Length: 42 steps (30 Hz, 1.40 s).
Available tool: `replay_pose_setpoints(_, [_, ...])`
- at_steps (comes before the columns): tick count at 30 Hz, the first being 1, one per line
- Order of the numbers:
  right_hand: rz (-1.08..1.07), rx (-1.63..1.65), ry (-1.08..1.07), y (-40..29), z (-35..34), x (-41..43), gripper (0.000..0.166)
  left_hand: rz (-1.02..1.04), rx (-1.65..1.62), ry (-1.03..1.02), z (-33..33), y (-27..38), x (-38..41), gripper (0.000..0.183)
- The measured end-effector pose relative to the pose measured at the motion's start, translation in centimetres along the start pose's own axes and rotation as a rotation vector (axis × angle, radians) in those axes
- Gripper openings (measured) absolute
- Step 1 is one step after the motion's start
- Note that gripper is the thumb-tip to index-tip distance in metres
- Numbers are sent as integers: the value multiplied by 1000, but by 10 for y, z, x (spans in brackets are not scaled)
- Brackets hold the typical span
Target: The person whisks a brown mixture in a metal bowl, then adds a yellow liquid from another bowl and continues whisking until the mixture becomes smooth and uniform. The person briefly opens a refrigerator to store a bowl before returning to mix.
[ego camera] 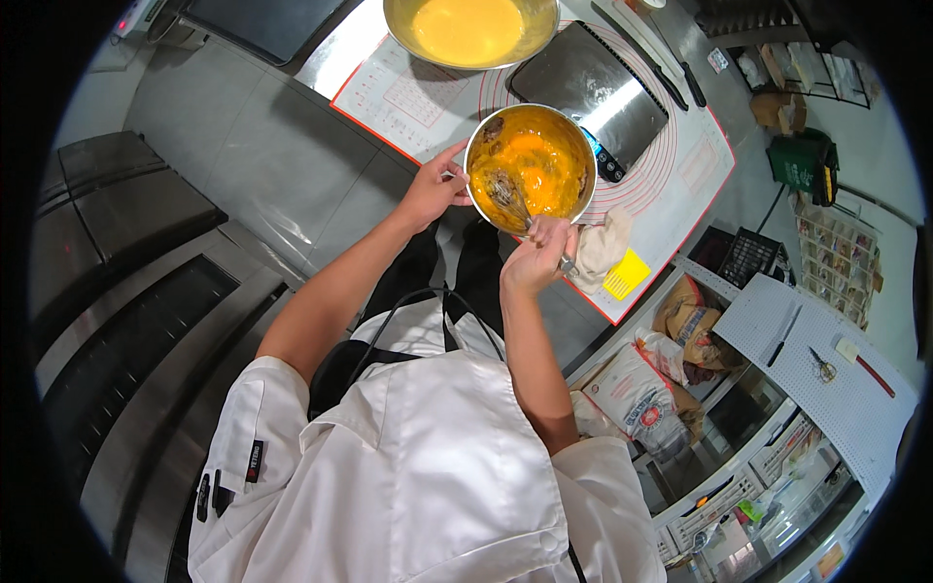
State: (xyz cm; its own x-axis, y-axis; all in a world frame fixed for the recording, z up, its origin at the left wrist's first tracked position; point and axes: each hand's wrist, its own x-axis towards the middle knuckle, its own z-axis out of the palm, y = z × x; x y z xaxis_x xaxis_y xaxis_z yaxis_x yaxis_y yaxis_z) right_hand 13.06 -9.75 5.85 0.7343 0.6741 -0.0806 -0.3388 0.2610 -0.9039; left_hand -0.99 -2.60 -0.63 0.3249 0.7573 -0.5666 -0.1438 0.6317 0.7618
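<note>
My left hand (435, 188) grips the left rim of a round metal bowl (592, 164), thumb at the edge. Inside it is a glossy orange-yellow mixture (543, 182) like egg yolk, with brown lumps near the wall. My right hand (538, 251) is closed around the handle of a wire whisk (506, 193), whose wires sit in the mixture at the lower left of the bowl. A beige cloth (603, 244) and a yellow comb-edged scraper (627, 275) lie beside my right hand. Above the bowl is a digital scale (590, 91) with a steel platform and a lit display.
A larger steel bowl (397, 36) of pale yellow liquid stands at the table's far side. Long knives (674, 89) lie at the right on the red-edged baking mat (379, 116). Lower right are a shelf with bags (627, 393) and a perforated board (824, 372) with tools. Ovens (138, 291) stand left.
</note>
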Motion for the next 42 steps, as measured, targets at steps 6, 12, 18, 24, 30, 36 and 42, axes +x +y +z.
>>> replay_pose_setpoints(6, [-68,-85,-242,-2,-34,-5,31,30,36,31,4,1,-1,63])
replay_pose_setpoints(12, [-76,-177,-580,-19,-72,35,28,17,64,55,10,4,-2,63])
replay_pose_setpoints(18, [-10,-280,-790,-33,-86,84,38,8,82,69,10,2,0,62])
replay_pose_setpoints(24, [67,-190,-771,-39,-73,139,29,12,86,55,9,0,1,61])
replay_pose_setpoints(30, [56,-210,-697,-24,-37,184,31,14,75,67,9,-3,0,63])
replay_pose_setpoints(36, [68,-92,-573,9,-3,214,31,74,86,88,11,-10,0,64])
replay_pose_setpoints(42, [21,-76,-477,25,35,212,31,135,92,91,9,-17,0,63])
